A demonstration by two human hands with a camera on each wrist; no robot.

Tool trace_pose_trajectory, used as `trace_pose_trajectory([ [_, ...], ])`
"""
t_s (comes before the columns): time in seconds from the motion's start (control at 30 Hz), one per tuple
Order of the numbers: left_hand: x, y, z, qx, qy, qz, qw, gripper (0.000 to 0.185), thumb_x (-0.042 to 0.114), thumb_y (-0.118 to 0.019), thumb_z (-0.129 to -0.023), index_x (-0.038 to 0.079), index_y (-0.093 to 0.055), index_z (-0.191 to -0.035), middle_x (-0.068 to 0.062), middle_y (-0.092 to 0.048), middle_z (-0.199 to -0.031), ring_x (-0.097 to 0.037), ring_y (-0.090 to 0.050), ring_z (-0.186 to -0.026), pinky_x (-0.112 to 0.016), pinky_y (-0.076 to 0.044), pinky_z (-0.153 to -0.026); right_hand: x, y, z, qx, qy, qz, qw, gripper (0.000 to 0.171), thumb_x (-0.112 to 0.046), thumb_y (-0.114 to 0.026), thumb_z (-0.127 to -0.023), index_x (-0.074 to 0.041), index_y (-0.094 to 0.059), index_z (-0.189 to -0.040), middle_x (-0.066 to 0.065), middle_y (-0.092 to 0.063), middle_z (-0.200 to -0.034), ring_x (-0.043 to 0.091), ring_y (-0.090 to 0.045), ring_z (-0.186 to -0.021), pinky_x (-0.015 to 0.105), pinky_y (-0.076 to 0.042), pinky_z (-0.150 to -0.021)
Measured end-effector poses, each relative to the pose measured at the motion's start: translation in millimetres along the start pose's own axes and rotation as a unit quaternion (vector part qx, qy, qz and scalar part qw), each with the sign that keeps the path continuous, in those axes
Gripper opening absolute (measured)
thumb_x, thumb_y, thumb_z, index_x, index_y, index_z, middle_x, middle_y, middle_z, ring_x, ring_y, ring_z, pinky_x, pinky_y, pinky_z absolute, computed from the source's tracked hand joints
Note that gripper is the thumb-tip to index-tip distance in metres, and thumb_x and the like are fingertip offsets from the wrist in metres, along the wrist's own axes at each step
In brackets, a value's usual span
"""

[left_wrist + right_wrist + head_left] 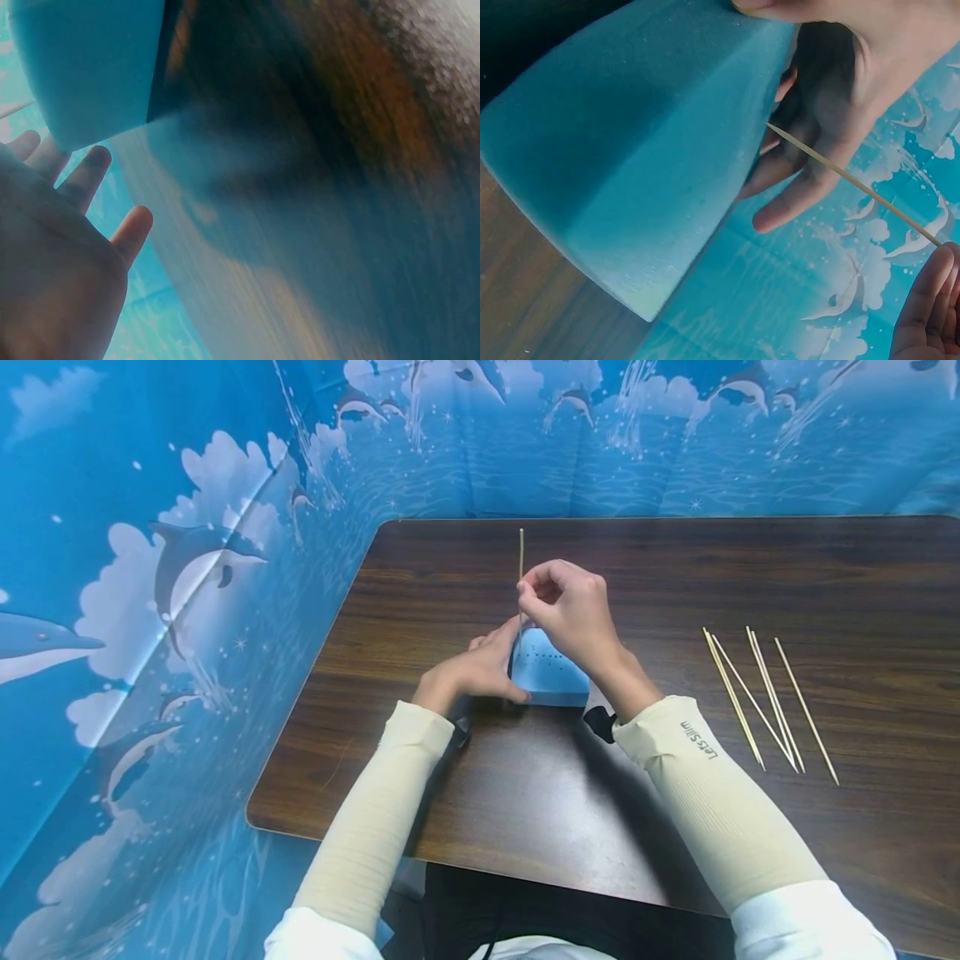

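Observation:
A light-blue block [551,672] with rows of small dark holes in its top lies on the table. My left hand [480,664] holds the block at its left end, thumb at the near corner and fingers reaching toward the far side. In the left wrist view, several fingers of the left hand [67,225] stretch out beside the block [90,67]. Between thumb and fingertips, my right hand [573,606] pinches a thin wooden skewer [521,556], upright over the block's left part. In the right wrist view, the skewer's [847,176] pointed tip shows at the block's edge.
Several loose wooden skewers [767,697] lie on the dark wood table [892,827] to the right of the right arm. A blue cloth [247,718] printed with dolphins hangs behind and left of the table.

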State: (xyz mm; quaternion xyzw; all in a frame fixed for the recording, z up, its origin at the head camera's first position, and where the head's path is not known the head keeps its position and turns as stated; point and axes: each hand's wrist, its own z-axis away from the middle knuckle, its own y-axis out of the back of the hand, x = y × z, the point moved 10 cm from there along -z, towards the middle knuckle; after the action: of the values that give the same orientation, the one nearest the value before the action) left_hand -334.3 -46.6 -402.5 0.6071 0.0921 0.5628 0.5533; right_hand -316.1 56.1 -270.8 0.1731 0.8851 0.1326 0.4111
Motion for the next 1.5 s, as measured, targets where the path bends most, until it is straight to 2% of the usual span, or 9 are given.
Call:
trace_pose_trajectory([
  [0.2,1.9,-2.3,-3.7,-0.007,-0.006,-0.008,0.9999,0.12,0.037,-0.083,-0.067,0.017,-0.002,-0.154,-0.006,-0.021,-0.158,-0.02,-0.023,-0.141,-0.052,-0.015,-0.114,9.2,-7.0,7.4,-0.019,-0.003,-0.005,1.0,0.006,-0.003,-0.064,-0.086,0.001,-0.067,-0.084,0.009,-0.066,-0.079,0.014,-0.059,-0.067,0.018,-0.047,-0.062],
  [0.4,1.4,-3.7,-3.9,-0.015,-0.004,-0.008,0.9999,0.119,0.037,-0.082,-0.068,0.017,-0.002,-0.154,-0.007,-0.016,-0.159,-0.021,-0.019,-0.144,-0.052,-0.014,-0.115,15.8,-16.0,18.6,-0.046,0.009,0.02,0.999,0.005,-0.003,-0.065,-0.085,0.001,-0.067,-0.083,0.009,-0.065,-0.078,0.015,-0.058,-0.068,0.026,-0.052,-0.064],
  [0.53,2.2,-3.5,-5.3,-0.012,-0.009,-0.015,0.9998,0.114,0.037,-0.082,-0.068,0.015,-0.008,-0.152,-0.008,-0.023,-0.156,-0.022,-0.026,-0.139,-0.05,-0.017,-0.113,20.0,-15.8,26.0,-0.05,0.011,0.025,0.998,0.005,-0.003,-0.065,-0.086,0.001,-0.068,-0.084,0.009,-0.065,-0.079,0.016,-0.061,-0.069,0.031,-0.055,-0.066],
  [0.7,6.9,-0.4,-7.1,0.0,-0.024,-0.011,0.9996,0.116,0.035,-0.082,-0.066,0.019,-0.008,-0.153,-0.005,-0.024,-0.156,-0.02,-0.029,-0.137,-0.049,-0.023,-0.11,31.4,6.8,26.1,-0.019,-0.014,0.044,0.999,0.006,-0.003,-0.065,-0.086,0.001,-0.069,-0.086,0.01,-0.067,-0.081,0.017,-0.062,-0.07,0.029,-0.053,-0.065],
  [0.87,5.0,0.2,-5.8,0.002,-0.03,0.0,0.9996,0.119,0.034,-0.084,-0.066,0.017,-0.006,-0.154,-0.001,-0.021,-0.159,-0.015,-0.022,-0.143,-0.049,-0.022,-0.112,69.2,58.1,37.2,0.012,-0.099,0.101,0.99,0.011,-0.01,-0.065,-0.089,0.0,-0.069,-0.087,0.011,-0.069,-0.08,0.011,-0.059,-0.068,0.016,-0.044,-0.062],
  [1.03,-2.6,-3.0,-5.0,-0.002,-0.019,0.022,0.9996,0.118,0.035,-0.083,-0.068,0.021,-0.004,-0.154,0.002,-0.017,-0.16,-0.015,-0.018,-0.144,-0.05,-0.018,-0.115,121.9,125.5,64.3,-0.015,-0.223,0.186,0.957,0.028,-0.031,-0.061,-0.094,-0.004,-0.068,-0.093,0.01,-0.068,-0.078,0.003,-0.053,-0.06,0.018,-0.037,-0.055],
  [1.17,-9.3,-5.1,-0.6,-0.008,0.0,0.036,0.9993,0.117,0.036,-0.083,-0.069,0.026,-0.003,-0.154,0.004,-0.015,-0.16,-0.017,-0.019,-0.143,-0.051,-0.019,-0.115,155.1,174.2,88.5,-0.056,-0.289,0.248,0.923,0.037,-0.036,-0.055,-0.095,-0.001,-0.066,-0.096,0.016,-0.067,-0.082,0.015,-0.054,-0.066,0.03,-0.038,-0.061],
  [1.33,-11.0,-4.4,3.1,-0.01,0.005,0.04,0.9991,0.117,0.036,-0.083,-0.069,0.026,-0.003,-0.154,0.005,-0.012,-0.16,-0.019,-0.016,-0.144,-0.054,-0.018,-0.115,185.0,212.0,116.5,-0.121,-0.355,0.288,0.881,0.039,-0.031,-0.053,-0.095,0.007,-0.062,-0.096,0.026,-0.063,-0.087,0.039,-0.051,-0.084,0.051,-0.039,-0.071],
  [1.5,-8.2,-5.2,0.2,-0.01,-0.005,0.04,0.9991,0.117,0.035,-0.083,-0.07,0.025,-0.003,-0.154,0.005,-0.01,-0.161,-0.017,-0.013,-0.146,-0.054,-0.015,-0.116,201.1,237.9,142.7,-0.187,-0.426,0.318,0.826,0.044,-0.038,-0.059,-0.091,0.004,-0.065,-0.081,0.013,-0.061,-0.071,0.037,-0.05,-0.079,0.04,-0.041,-0.057],
])
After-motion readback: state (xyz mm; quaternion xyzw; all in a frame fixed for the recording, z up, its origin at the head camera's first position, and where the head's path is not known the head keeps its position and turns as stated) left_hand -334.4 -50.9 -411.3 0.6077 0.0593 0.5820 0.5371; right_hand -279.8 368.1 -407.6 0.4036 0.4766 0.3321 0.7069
